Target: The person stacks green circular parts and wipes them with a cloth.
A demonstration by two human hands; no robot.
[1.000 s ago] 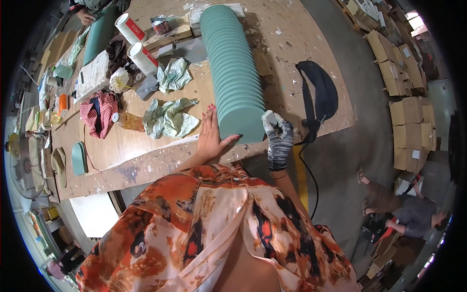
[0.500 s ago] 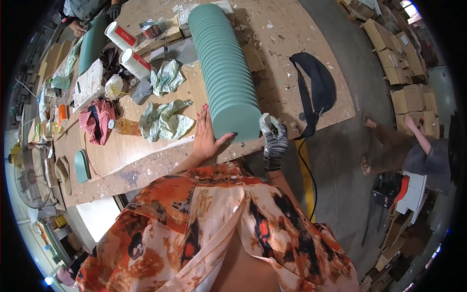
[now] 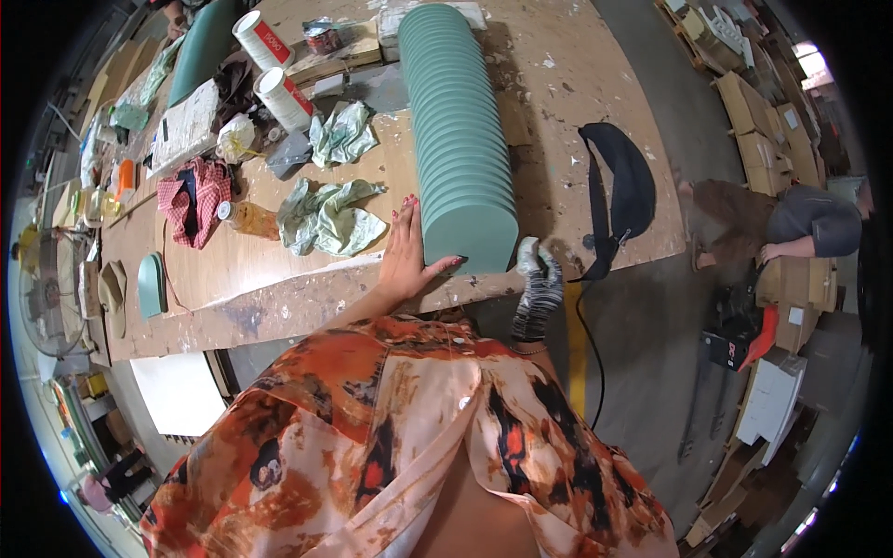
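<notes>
A long row of green, round-topped panels (image 3: 470,229), pressed face to face, runs away from me across the workbench. Its nearest flat face is toward me. Against the left side of this row lies my bare left hand (image 3: 406,249), fingers stretched and thumb reaching across the lower front face. My right hand (image 3: 538,279) wears a striped grey glove with pale fingertips. It is at the lower right edge of the nearest panel, its fingers curled together. Whatever they may hold is hidden or too small to name.
Left of the row, crumpled pale cloths (image 3: 332,219), an amber bottle (image 3: 249,220), a checked cloth (image 3: 206,191) and two paper cups (image 3: 284,99) lie or stand on the workbench (image 3: 279,310). A black waist bag (image 3: 625,191) lies right. Another person (image 3: 805,223) bends near cartons.
The view has shifted a little. My right hand has slid down along the panel's right edge, while my left stays against the row. The person at right has bent over.
</notes>
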